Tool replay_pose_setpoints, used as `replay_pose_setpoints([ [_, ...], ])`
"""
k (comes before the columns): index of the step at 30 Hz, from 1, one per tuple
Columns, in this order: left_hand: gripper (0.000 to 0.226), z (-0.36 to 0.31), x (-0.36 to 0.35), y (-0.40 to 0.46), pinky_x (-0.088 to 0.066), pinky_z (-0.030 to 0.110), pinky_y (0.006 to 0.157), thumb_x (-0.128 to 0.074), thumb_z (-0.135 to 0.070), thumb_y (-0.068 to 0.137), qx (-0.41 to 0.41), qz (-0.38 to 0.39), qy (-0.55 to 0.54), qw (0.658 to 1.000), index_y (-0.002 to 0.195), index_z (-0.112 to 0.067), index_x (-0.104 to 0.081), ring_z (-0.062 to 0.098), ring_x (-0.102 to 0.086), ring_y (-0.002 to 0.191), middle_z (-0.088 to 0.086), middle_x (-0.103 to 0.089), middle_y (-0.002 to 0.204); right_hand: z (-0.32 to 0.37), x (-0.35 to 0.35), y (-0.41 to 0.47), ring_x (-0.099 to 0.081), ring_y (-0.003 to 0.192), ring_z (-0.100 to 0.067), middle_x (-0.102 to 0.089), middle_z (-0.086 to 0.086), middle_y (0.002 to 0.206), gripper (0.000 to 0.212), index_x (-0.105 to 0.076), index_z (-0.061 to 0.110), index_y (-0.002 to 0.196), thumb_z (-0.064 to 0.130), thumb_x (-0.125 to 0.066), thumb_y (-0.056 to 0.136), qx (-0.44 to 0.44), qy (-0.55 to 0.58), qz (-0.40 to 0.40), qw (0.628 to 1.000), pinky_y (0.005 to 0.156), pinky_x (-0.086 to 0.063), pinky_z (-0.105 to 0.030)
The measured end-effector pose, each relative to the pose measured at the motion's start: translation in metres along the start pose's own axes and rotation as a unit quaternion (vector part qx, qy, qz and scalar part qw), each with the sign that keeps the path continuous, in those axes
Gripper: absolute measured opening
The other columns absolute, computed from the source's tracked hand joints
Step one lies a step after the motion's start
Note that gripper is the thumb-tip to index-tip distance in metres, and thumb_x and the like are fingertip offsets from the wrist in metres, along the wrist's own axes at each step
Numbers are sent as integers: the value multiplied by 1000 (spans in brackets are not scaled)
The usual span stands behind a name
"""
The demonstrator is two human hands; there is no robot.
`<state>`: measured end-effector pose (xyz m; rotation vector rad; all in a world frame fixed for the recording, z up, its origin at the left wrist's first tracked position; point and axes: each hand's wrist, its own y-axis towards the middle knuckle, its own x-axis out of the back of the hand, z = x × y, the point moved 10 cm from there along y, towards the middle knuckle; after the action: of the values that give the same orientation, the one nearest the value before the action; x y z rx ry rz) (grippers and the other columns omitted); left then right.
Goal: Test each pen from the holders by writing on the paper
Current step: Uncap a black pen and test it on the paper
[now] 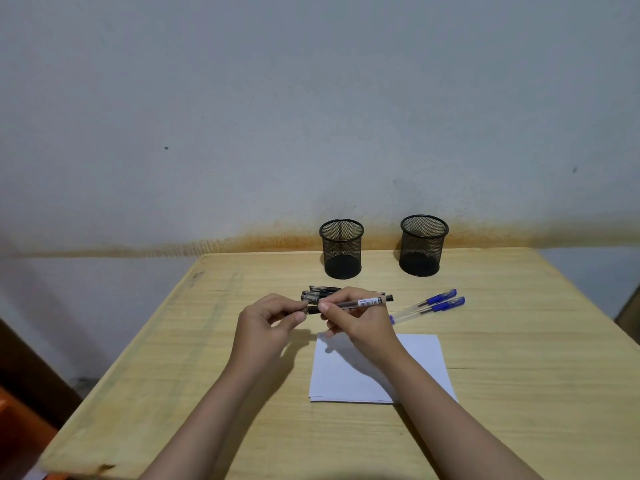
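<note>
Black pen (360, 302) lay level between my hands above the table (173, 358), just beyond the paper (422, 362): right hand (356, 317) pinched the barrel, left hand (266, 317) fingertips closed on its cap end. I judged this the uncapping step; next called for pulling straight apart, then writing.

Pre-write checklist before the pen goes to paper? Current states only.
1. Black pen held: ok, right hand on barrel, left hand at cap end.
2. Cap off: cannot tell, fingers hide it.
3. Paper flat on table: ok.
4. Writing area free: not ok, right forearm lies across it.
5. Blue pens off the sheet: ok.
6. Holders empty: ok.
</note>
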<state>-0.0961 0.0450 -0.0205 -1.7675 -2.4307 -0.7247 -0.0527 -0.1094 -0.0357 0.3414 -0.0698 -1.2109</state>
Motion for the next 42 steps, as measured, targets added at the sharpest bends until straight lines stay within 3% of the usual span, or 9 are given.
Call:
replay_pose_setpoints([
  [4, 28, -12, 3, 2, -45, 10, 67, -69, 8, 74, -31, -4, -2, 1000, 78, -19, -74, 3, -62, 75, 2, -68, 79, 10, -7, 1, -65, 64, -15, -67, -6, 71, 5, -71, 2, 82, -1, -68, 82, 14, 8, 18, 1000, 56, -58, -26],
  [9, 29, -28, 2, 13, -46, 15, 70, -71, 6, 73, -88, 63, 40, 993, 79, -22, -75, 9, -64, 76, 1, -68, 79, 18, -8, -2, -71, 69, -16, -74, -4, 79, 17, -73, 15, 82, -2, -72, 79, 33, -20, 27, 999, 64, -58, -26],
  [13, 33, -35, 5, 19, -49, 20, 83, -70, 6, 74, -113, 106, 33, 987, 84, -24, -75, 12, -67, 89, -5, -72, 89, 21, -19, -8, -71, 93, -25, -74, -8, 99, 27, -73, 11, 102, -3, -67, 79, 15, 9, 157, 987, 86, -57, -36],
  [18, 36, -27, -3, 16, -48, 25, 94, -69, 5, 75, -109, 132, 17, 985, 89, -28, -75, 8, -65, 102, -11, -72, 102, 5, -15, -9, -68, 70, -21, -73, -15, 82, 12, -74, 5, 89, 12, -73, 79, -94, -4, 106, 990, 66, -57, -34],
  [24, 47, 13, 14, 3, -35, 8, 95, -70, -22, 81, -19, 82, 90, 992, 123, -37, -55, -3, -49, 119, -16, -54, 130, -6, -23, -12, -62, 49, -14, -65, -9, 60, 26, -65, 6, 99, 2, -75, 76, -131, -76, 44, 988, 47, -51, -24],
  [27, 57, 50, 36, -6, -27, 27, 109, -62, -48, 80, 23, 101, 216, 971, 133, -32, -46, 7, -35, 133, -8, -40, 145, -19, -32, -8, -65, 55, -18, -64, -7, 60, 32, -64, 10, 105, 6, -76, 76, -143, -125, 24, 981, 53, -57, -31],
  [31, 77, 100, 68, -17, -3, 52, 116, -38, -74, 77, 69, 162, 401, 899, 143, -36, -27, 16, -9, 145, -6, -16, 157, -44, -57, 1, -66, 54, -22, -61, -4, 57, 34, -63, 9, 106, 10, -77, 75, -165, -187, 6, 968, 61, -58, -35],
  [35, 95, 118, 79, -27, -1, 54, 115, -11, -88, 62, 69, 181, 446, 874, 144, -42, -15, 13, 0, 146, -13, -2, 157, -60, -86, 9, -69, 68, -18, -69, -8, 78, 39, -61, 11, 109, 19, -78, 75, -159, -252, 22, 954, 69, -59, -33],
  [42, 96, 121, 81, -27, -3, 49, 117, -7, -89, 60, 56, 161, 438, 883, 144, -43, -15, 11, 1, 145, -16, -1, 157, -60, -108, 19, -66, 97, -29, -68, -19, 106, 37, -66, -6, 99, 19, -78, 74, -153, -356, 42, 921, 82, -53, -39],
])
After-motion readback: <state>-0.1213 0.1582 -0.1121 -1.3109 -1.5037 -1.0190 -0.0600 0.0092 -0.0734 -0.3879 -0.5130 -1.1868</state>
